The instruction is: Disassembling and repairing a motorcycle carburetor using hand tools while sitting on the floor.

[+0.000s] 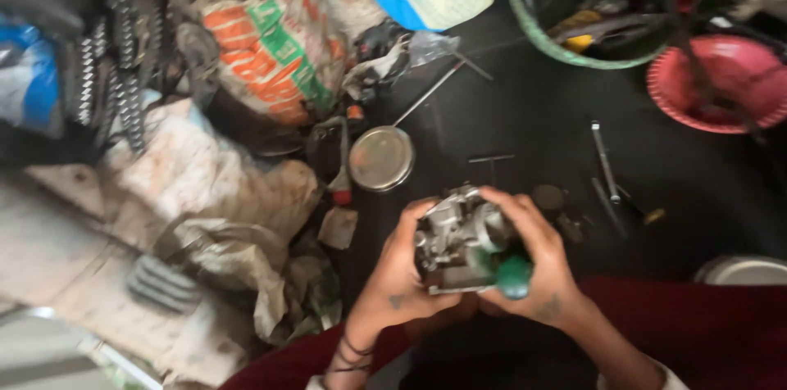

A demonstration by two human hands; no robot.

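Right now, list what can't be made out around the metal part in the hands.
Head view only:
- Metal part: underside hidden by left hand and right hand; details blurred.
- Green handle: its working end is hidden behind the part.
- Green basket: contents dark, cut by the top edge.
- Metal dish: cut off by red sleeve.
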